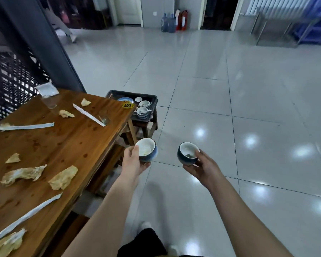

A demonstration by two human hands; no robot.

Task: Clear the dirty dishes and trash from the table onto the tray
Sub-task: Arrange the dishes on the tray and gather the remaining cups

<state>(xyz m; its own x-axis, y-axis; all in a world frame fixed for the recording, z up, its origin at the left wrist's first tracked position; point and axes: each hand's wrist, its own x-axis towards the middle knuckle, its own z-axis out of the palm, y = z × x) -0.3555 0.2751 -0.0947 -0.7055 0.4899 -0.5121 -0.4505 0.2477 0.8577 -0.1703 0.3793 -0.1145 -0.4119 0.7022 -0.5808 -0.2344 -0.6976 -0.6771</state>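
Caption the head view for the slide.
Left hand holds the left bowl, right hand the right bowl, beside the table; tray ahead holds dishes; napkins and wrappers litter the table.

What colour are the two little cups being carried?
Both cups, left and right, are dark blue outside and white inside, seen in the head view.

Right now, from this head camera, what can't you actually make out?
Head view throughout.
The tray: near-left part hidden behind the table corner; its dishes too small to count.
The table: cut off by left and bottom edges.
Undersides of the left bowl and right bowl: covered by the left hand and right hand.
The glass: blurred, contents unclear.
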